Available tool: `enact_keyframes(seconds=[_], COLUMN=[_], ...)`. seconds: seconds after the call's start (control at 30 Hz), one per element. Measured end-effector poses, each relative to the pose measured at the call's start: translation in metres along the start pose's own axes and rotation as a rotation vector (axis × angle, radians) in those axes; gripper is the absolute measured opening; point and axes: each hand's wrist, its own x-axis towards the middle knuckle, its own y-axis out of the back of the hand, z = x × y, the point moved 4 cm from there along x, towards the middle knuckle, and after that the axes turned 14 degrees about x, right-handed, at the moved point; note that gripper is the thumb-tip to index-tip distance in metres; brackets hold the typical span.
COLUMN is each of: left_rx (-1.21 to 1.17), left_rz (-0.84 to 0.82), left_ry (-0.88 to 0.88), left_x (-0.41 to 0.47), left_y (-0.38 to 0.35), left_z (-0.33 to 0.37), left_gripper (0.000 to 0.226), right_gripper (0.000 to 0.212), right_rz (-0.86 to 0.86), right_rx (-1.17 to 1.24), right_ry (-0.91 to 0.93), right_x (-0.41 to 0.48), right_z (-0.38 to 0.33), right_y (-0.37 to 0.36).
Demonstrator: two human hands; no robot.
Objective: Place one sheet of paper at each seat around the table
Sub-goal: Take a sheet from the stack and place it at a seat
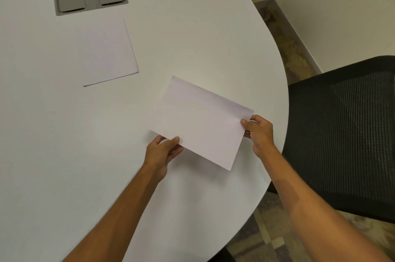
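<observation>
Beside the black chair [346, 133], near the curved edge of the white surface [192, 26], a sheet [203, 124] is pinched at opposite corners by the left hand [162, 152] and right hand [259, 133], fingers clamped on it. It looks slightly lifted; released unevenly, it could slide or land crooked, even off the edge. Count: two papers, the second [106, 54] farther from the chair; one chair plainly visible.

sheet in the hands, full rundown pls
The held sheet is plain white blank paper, rectangular, uncreased, turned at an angle to the table edge. The left hand pinches its near-left corner, the right hand its right corner. It is low over the table, facing the black mesh chair.
</observation>
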Motion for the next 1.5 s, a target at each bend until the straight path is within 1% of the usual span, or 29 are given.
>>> enact_keyframes(seconds=[0.07,0.17,0.3,0.37,0.4,0.43,0.47,0.57,0.63,0.73,0.83,1.07,1.13,1.23,1.4,1.5], left_rx=[-0.052,-0.056,-0.042,-0.017,0.007,0.046,0.097,0.219,0.247,0.278,0.312,0.349,0.373,0.446,0.548,0.662], left_rz=[0.012,0.070,0.235,0.300,0.328,0.348,0.360,0.371,0.356,0.352,0.352,0.357,0.374,0.416,0.438,0.448], left_ry=[0.049,0.079,0.084,0.096,0.104,0.110,0.112,0.121,0.129,0.128,0.109,0.086,0.071,0.020,-0.056,-0.113], left_x=[0.014,0.035,0.062,0.076,0.083,0.088,0.093,0.102,0.106,0.112,0.114,0.113,0.110,0.104,0.098,0.098], left_y=[-0.004,-0.006,-0.004,-0.001,0.001,0.003,0.004,0.006,0.004,0.001,-0.001,-0.004,-0.005,-0.008,-0.012,-0.011], left_z=[-0.002,-0.003,0.005,0.010,0.010,0.011,0.011,0.009,0.008,0.007,0.006,0.006,0.007,0.013,0.019,0.021], left_gripper=[0.027,0.031,0.030,0.030,0.036,0.039,0.037,0.020,0.014,0.012,0.011,0.023,0.021,0.019,0.029,0.034], right_gripper=[0.013,0.016,0.008,0.007,0.006,0.006,0.005,0.007,0.009,0.007,0.012,0.017,0.019,0.023,0.036,0.037], right_rz=[0.014,0.019,0.011,0.013,0.017,0.021,0.025,0.036,0.058,0.067,0.097,0.106,0.108,0.118,0.117,0.119], right_rx=[-0.031,-0.062,-0.128,-0.170,-0.190,-0.210,-0.229,-0.271,-0.304,-0.349,-0.395,-0.522,-0.547,-0.558,-0.571,-0.594], right_ry=[-0.006,-0.026,-0.030,-0.036,-0.035,-0.030,-0.020,0.015,0.047,0.091,0.132,0.240,0.264,0.287,0.293,0.312], right_x=[0.017,0.039,0.069,0.084,0.091,0.096,0.101,0.110,0.114,0.122,0.127,0.131,0.130,0.128,0.126,0.125], right_z=[0.000,0.000,0.000,0.002,0.003,0.005,0.006,0.006,0.004,0.003,0.000,-0.008,-0.009,-0.010,-0.008,-0.008], right_y=[0.004,0.006,0.005,0.006,0.006,0.007,0.008,0.010,0.013,0.015,0.015,0.018,0.018,0.017,0.015,0.015])
